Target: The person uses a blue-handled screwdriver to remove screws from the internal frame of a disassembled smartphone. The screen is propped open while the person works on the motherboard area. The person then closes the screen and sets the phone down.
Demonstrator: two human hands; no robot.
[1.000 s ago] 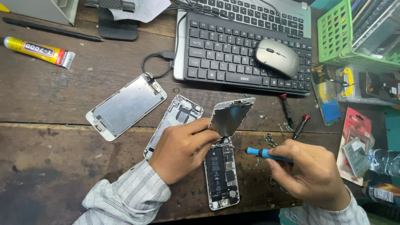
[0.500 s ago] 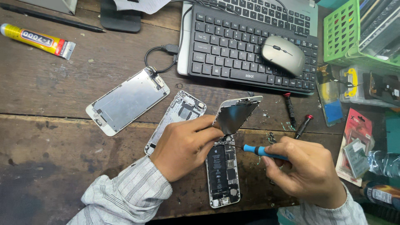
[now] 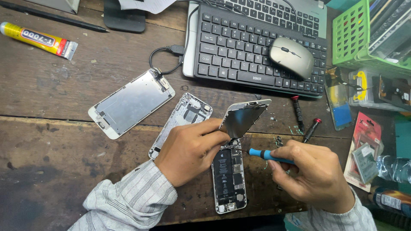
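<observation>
Gripping a blue-handled screwdriver [image 3: 269, 155], your right hand [image 3: 310, 175] is curled shut around it, tip aimed left at the top end of the opened phone [image 3: 229, 177]. Your left hand [image 3: 190, 149] is closed in a pinch on the lifted screen panel [image 3: 244, 117], holding it tilted up off the phone's far end; fingers partly cover the hinge area, so contact of the tip with the board can't be told. The phone lies near you on the wooden table [image 3: 55, 154], battery and boards exposed, between both hands. Just left of your left hand sits an empty phone housing [image 3: 184, 117], partly under the wrist. Farther left, a detached screen back [image 3: 130, 102] lies face down. Two small red-capped screwdrivers [image 3: 299, 117] lie right of the raised panel. Far side: black keyboard [image 3: 252, 51] with a grey mouse [image 3: 292, 55] resting on it, yellow glue tube [image 3: 36, 39] far left, green basket [image 3: 364, 34] far right. Packaged parts [image 3: 364, 149] lie right of your right hand.
</observation>
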